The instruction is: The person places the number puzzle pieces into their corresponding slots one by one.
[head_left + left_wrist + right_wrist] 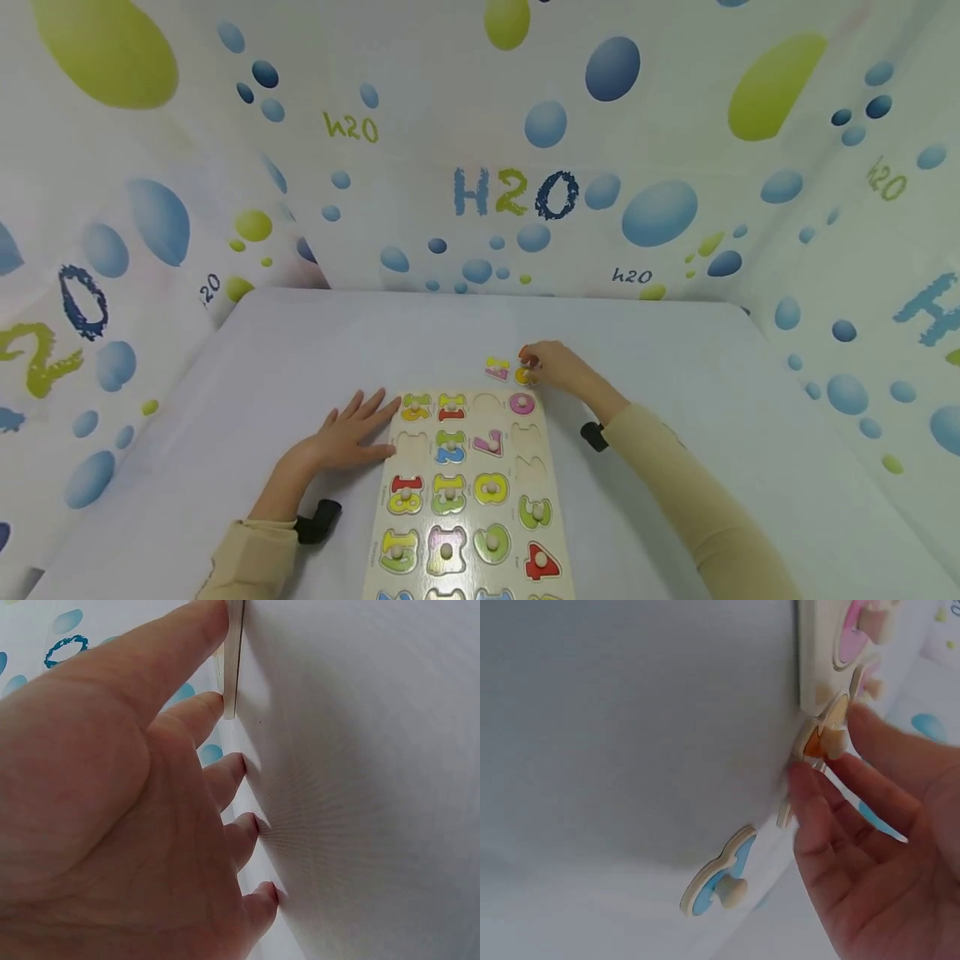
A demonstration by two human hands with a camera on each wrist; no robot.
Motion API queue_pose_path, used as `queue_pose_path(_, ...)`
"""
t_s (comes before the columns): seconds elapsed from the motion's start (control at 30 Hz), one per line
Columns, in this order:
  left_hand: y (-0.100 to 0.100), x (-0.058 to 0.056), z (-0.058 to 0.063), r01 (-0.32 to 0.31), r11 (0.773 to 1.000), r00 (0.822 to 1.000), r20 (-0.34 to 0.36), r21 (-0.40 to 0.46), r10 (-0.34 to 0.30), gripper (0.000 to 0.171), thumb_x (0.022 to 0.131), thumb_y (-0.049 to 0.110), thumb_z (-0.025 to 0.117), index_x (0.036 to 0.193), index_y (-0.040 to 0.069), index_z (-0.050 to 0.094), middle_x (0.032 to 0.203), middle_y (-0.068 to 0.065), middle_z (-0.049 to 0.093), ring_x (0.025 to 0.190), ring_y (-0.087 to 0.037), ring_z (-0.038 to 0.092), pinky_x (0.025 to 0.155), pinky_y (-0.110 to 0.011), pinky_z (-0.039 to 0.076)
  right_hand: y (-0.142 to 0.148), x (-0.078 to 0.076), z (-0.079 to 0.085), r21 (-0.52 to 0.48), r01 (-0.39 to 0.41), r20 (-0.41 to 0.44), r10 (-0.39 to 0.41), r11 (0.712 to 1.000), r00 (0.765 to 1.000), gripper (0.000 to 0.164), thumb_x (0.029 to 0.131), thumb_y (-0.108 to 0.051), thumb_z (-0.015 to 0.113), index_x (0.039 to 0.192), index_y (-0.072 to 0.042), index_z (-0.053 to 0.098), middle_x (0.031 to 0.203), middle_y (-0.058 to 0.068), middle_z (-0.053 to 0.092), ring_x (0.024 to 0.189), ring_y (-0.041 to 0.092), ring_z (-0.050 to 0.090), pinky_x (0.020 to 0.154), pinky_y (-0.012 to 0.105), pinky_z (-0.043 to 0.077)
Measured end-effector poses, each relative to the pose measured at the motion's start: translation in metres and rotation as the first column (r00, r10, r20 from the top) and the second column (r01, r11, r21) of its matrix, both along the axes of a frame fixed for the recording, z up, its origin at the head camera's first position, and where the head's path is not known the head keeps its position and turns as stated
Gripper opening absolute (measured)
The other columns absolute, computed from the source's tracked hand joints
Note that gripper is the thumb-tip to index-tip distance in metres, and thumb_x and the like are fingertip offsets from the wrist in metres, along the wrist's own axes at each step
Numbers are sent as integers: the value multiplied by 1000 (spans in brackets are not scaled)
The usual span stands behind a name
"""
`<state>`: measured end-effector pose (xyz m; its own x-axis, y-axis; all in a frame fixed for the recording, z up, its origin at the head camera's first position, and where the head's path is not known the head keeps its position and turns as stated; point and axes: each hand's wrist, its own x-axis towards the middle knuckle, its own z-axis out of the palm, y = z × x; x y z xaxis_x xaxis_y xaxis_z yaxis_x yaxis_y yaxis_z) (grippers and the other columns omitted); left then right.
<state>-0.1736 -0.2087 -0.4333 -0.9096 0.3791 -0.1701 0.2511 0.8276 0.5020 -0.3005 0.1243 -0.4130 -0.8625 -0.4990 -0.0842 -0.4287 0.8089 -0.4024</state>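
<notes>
A wooden number puzzle board (412, 451) lies on the table, with several knobbed number pieces set into it and several recesses showing bare wood. My left hand (347, 437) rests with spread fingers at its left side; thumb and index finger touch the board's edge (232, 682). Beyond the top right corner, my right hand (557, 365) pinches an orange-and-yellow puzzle piece (815, 742) with a wooden knob, between thumb and fingers. Its number is partly hidden by the fingers. Close to its left lies a yellow-and-pink piece (497, 368).
A blue knobbed piece (724, 877) lies on the table beside my right hand in the right wrist view. The white table (360, 333) is walled by a sheet (420, 217) printed with drops and "H2O". Each wrist wears a black device (318, 522).
</notes>
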Motion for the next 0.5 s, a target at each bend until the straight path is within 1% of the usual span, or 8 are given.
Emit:
queue_pose_path(0.07,1,1,-1,0,1000,1000,0,-3,0,74,88,42,62,147,9,31,150,-23,17,135,-47,2,100,-67,3,0,-6,-4,17,-13,53,12,1000,999,22,83,-9,71,101,2,64,91,7,58,86,21,52,78,33,45)
queue_pose_path(0.17,2,1,1,-3,1000,1000,-10,-4,3,74,88,41,62,147,9,31,150,-23,17,135,-47,3,100,-67,4,0,-11,-5,33,-9,76,6,999,997,21,82,-11,73,96,1,62,88,7,55,84,22,50,79,33,44)
queue_pose_path(0.23,2,2,2,-6,1000,1000,-16,-5,5,73,88,40,62,146,8,31,150,-23,18,135,-47,3,100,-67,4,-1,-12,-6,43,-7,73,3,999,997,21,83,-13,72,95,1,62,88,6,55,83,21,50,79,33,44)
queue_pose_path(0.37,2,2,2,-9,1000,1000,-14,-15,9,74,88,40,62,146,8,31,150,-23,17,135,-47,3,100,-67,4,-1,-11,-7,44,-9,73,6,999,997,24,84,-13,72,99,1,59,87,5,54,82,20,50,77,33,44)
queue_pose_path(0.5,2,2,1,-14,1000,1000,-10,-14,14,74,88,40,63,146,8,31,150,-23,17,135,-47,3,100,-67,3,-1,-6,-5,-20,-35,38,36,999,999,23,82,-6,70,98,-1,55,80,5,53,76,20,50,71,33,44)
